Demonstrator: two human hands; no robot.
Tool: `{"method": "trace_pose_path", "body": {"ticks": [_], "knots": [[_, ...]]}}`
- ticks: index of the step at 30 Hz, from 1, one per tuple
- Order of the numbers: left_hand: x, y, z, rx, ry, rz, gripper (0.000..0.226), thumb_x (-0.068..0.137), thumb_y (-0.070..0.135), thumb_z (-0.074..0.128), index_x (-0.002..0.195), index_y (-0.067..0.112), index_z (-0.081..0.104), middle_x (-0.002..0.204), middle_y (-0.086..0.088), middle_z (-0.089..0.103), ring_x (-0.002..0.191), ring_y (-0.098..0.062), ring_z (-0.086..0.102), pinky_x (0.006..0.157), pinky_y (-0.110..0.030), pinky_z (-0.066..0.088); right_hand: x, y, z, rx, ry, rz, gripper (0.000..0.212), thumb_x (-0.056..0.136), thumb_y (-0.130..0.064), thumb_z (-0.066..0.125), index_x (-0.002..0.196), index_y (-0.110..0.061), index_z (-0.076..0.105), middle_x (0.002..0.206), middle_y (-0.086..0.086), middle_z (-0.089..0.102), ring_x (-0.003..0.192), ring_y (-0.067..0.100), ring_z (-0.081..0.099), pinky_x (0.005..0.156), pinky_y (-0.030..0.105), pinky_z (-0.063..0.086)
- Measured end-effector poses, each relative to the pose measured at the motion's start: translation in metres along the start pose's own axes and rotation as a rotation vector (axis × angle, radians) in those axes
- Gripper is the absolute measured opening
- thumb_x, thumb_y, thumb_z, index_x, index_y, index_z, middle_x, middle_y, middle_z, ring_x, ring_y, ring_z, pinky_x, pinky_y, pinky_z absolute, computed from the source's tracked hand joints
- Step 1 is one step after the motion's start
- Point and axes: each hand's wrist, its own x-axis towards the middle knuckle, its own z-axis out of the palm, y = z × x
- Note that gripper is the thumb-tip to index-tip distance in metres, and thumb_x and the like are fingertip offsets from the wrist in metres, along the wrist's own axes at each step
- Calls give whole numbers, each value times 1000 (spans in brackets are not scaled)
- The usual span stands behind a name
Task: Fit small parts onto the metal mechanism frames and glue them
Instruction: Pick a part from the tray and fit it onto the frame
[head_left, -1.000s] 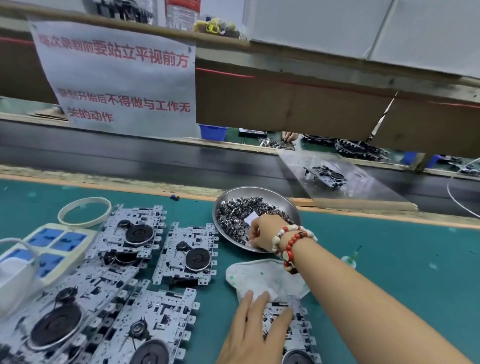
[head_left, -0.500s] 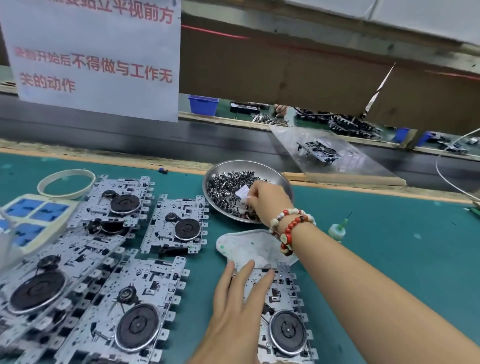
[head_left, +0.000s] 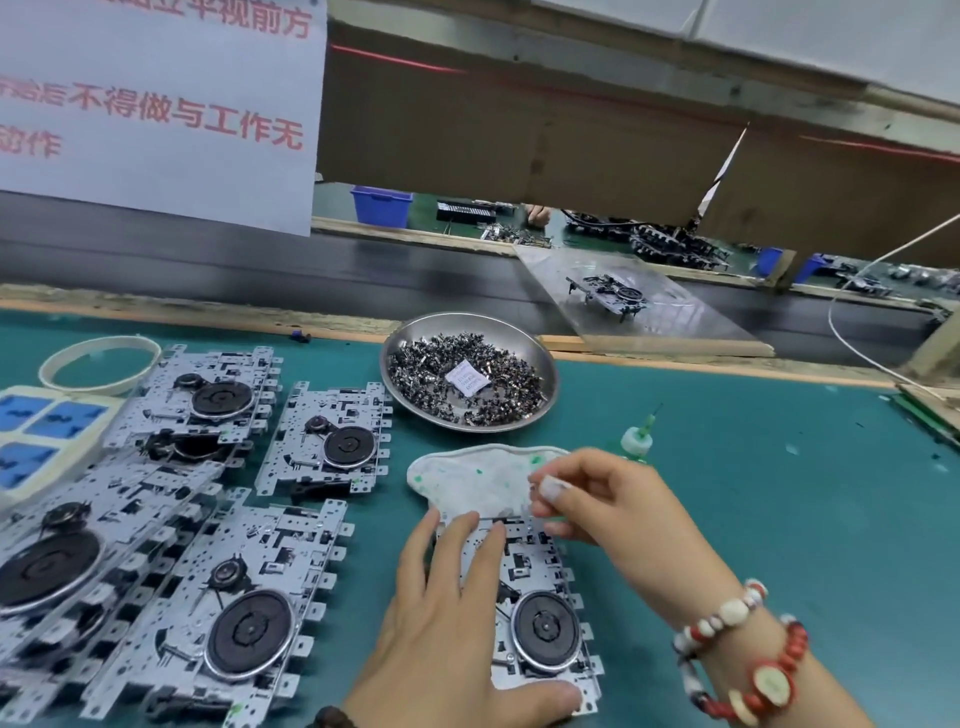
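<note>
Left hand (head_left: 447, 618) flat, fingers straight, steadying metal frame (head_left: 540, 613) on green tabletop (head_left: 779, 519); right hand (head_left: 597, 499) pinching something tiny (likely a part) above its top edge, for fitting.

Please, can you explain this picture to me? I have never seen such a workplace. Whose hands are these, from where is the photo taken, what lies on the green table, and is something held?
The camera sits on a worker's head and looks down at their own two bare hands. The left hand rests flat on a metal frame, steadying it. The right hand, with bead bracelets on its wrist, has its fingertips pinched together over the frame's far edge; whatever they may hold is too small to see. On the green table lie more frames, a steel bowl of small parts, a stained cloth and a little glue bottle. Behind runs a conveyor belt.
</note>
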Motion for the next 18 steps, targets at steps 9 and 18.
{"method": "trace_pose_path", "body": {"ticks": [9,18], "knots": [[11,4,-7,-52,248,10,67,79,68,30,138,46,5,138,28,1,124,5,-15,111,-27,8,-8,30,-9,102,85,58,12,87,5,57,81,-5,63,66,4,72,64,9,69,56,13,51],[43,11,-12,-180,344,14,4,92,40,43,91,42,46,101,24,48,108,2,32,83,-24,15,-8,35,-6,-33,77,-56,22,87,4,57,76,-15,63,62,-7,67,58,0,60,54,13,48]]}}
